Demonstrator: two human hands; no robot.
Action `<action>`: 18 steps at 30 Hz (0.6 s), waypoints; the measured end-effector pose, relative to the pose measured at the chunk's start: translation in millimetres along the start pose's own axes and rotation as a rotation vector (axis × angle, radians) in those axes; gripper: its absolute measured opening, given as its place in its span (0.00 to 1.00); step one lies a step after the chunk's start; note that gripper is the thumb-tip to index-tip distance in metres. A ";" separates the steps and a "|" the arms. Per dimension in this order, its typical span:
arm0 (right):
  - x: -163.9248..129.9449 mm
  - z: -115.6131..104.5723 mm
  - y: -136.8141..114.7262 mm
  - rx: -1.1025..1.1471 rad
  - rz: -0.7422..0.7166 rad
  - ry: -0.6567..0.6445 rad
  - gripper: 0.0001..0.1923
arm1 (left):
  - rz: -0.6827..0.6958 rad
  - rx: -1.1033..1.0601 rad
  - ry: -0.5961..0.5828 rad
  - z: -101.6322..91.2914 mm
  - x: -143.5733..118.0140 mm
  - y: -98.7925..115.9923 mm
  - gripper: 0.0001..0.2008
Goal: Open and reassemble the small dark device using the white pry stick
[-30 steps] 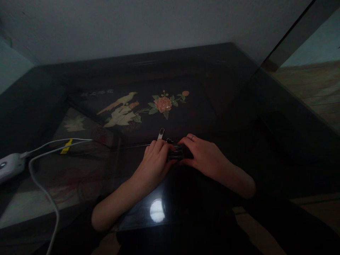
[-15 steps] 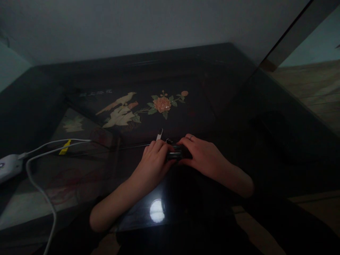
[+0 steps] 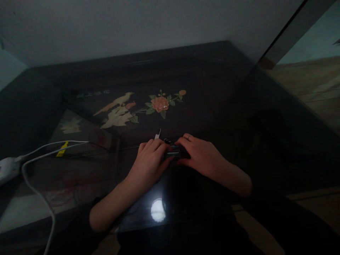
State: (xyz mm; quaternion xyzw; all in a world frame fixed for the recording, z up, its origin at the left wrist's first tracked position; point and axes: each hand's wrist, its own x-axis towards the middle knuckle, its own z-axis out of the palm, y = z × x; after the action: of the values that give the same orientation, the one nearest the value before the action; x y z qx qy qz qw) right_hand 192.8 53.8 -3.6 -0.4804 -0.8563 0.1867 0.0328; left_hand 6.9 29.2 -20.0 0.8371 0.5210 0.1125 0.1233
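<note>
A small dark object with a shiny light strip (image 3: pixel 173 154) lies between my two hands; its kind is too dim to make out. My left hand (image 3: pixel 151 156) grips its left side, thumb in front and fingers behind. On the other side my right hand (image 3: pixel 200 153), with a ring on one finger, pinches its right end. Just beyond my left fingers a small white-and-dark piece like a nail clipper (image 3: pixel 157 134) lies on the table. A small dark curled bit, perhaps a chain (image 3: pixel 167 141), shows behind the object.
The dark glossy table (image 3: pixel 228 106) bears a bird-and-flower picture (image 3: pixel 160 104). At left, a white power strip or charger (image 3: pixel 9 170) has a white cable (image 3: pixel 39 194) and a yellow tag (image 3: pixel 62 149). A wall (image 3: pixel 127 28) stands behind. A dark flat shape (image 3: pixel 273 131) lies at right.
The view has shifted slightly. Both hands keep their hold on the small dark object, with barely any movement of the fingers.
</note>
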 end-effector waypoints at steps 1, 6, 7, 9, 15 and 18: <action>-0.1 -0.1 -0.2 -0.002 0.002 -0.003 0.21 | 0.002 0.001 -0.002 -0.1 0.2 0.1 0.06; -0.8 -0.6 -0.2 0.004 -0.002 0.004 0.21 | 0.008 0.002 -0.004 0.4 1.0 0.8 0.06; -0.7 -0.4 0.0 0.004 -0.003 0.007 0.21 | 0.008 0.002 -0.006 0.7 1.2 0.9 0.06; -0.5 0.2 0.4 0.003 -0.008 0.011 0.21 | 0.007 0.005 -0.010 1.2 1.4 1.0 0.05; 0.0 0.6 0.1 0.005 -0.009 0.002 0.20 | 0.009 -0.001 0.003 1.9 1.7 1.4 0.05; -0.1 0.5 -0.4 -0.007 -0.006 0.002 0.21 | 0.029 -0.005 0.033 0.9 1.3 1.2 0.05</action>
State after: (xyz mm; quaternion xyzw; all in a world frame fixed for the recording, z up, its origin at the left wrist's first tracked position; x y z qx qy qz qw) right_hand 192.4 53.4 -3.9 -0.4782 -0.8583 0.1832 0.0327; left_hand 8.8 29.8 -20.3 0.8423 0.5103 0.1293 0.1153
